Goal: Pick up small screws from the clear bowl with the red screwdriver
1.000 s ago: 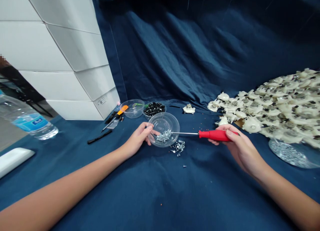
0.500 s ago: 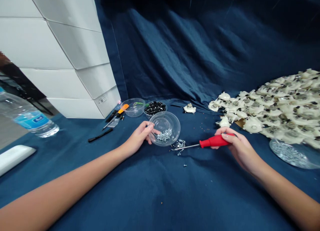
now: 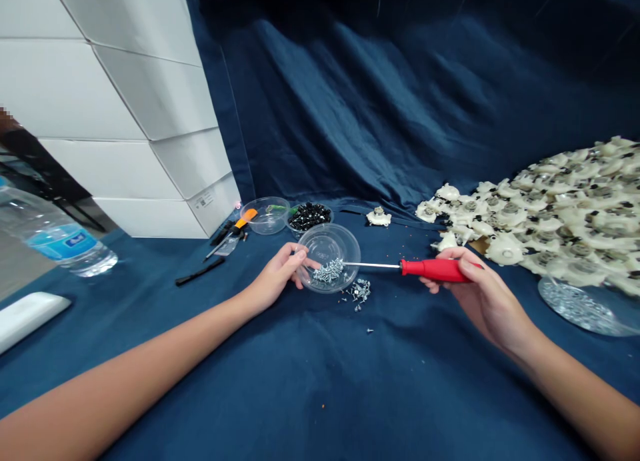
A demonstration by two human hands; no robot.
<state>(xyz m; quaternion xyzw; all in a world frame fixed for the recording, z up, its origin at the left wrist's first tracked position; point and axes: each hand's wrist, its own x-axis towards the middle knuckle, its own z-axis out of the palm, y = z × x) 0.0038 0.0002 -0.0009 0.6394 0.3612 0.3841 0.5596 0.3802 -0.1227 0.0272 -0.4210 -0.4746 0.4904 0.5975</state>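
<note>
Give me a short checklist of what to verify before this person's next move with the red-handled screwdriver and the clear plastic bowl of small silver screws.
1. The right hand firmly grips the red-handled screwdriver: ok.
2. The left hand holds the rim of the clear plastic bowl: ok.
3. The screwdriver's thin metal shaft reaches the small silver screws inside the bowl: ok.
4. The tip is seated in a screw head: cannot tell, too small to see.
5. All screws are inside the bowl: not ok, a loose cluster of silver screws lies on the dark blue cloth.
</note>
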